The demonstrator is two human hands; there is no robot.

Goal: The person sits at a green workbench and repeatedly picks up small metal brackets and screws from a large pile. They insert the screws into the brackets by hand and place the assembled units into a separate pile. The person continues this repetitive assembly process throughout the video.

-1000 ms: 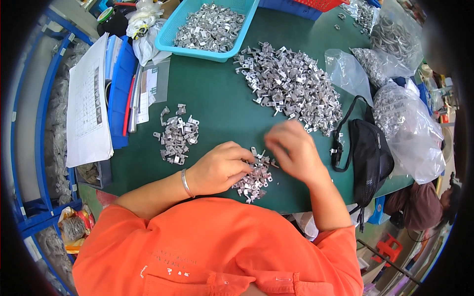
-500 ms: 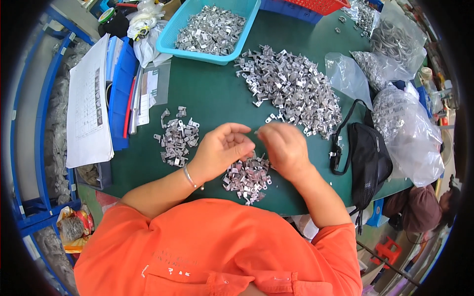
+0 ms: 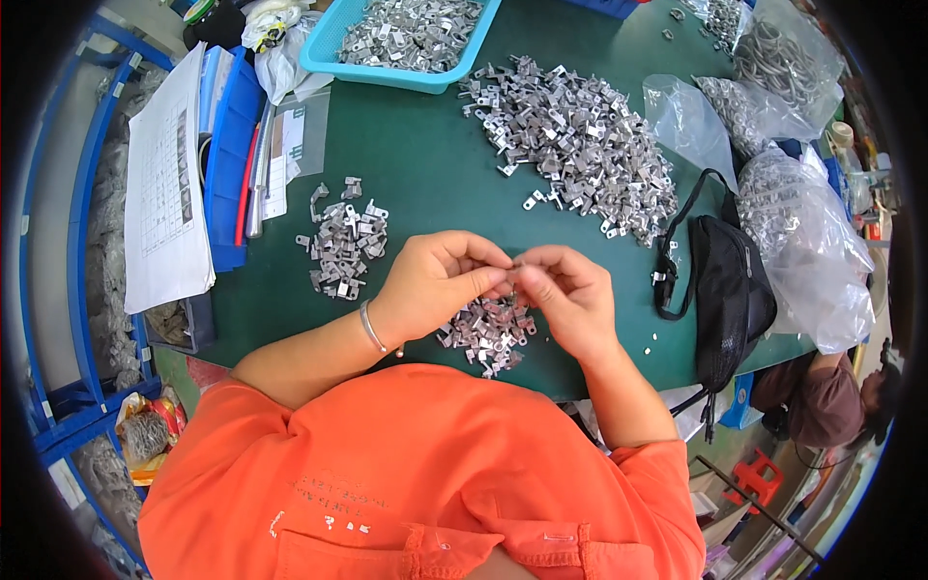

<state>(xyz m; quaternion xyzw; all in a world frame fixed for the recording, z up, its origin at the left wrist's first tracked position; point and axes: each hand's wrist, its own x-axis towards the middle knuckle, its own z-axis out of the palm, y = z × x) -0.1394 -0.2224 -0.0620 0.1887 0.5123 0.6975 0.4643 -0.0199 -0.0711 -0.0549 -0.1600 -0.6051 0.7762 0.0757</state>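
My left hand [image 3: 437, 282] and my right hand [image 3: 570, 295] meet fingertip to fingertip above the near edge of the table. Between the pinched fingers is a small metal bracket [image 3: 515, 271], mostly covered by them. Just below the hands lies a small pile of metal brackets [image 3: 486, 338], partly hidden by my fingers. Left of my left hand is another small pile of brackets [image 3: 346, 242]. A much larger heap of brackets [image 3: 590, 145] spreads beyond my right hand.
A turquoise basket [image 3: 387, 75] of brackets stands at the back. On the left are a blue file holder [image 3: 235, 164] and papers [image 3: 172, 193]. A black waist bag [image 3: 732, 290] and clear plastic bags [image 3: 807, 242] lie on the right. A person [image 3: 822, 401] is at far right.
My right hand has come in against my left, and its fingers now pinch together with the left ones. The view has shifted slightly, so the table contents sit higher in the picture.
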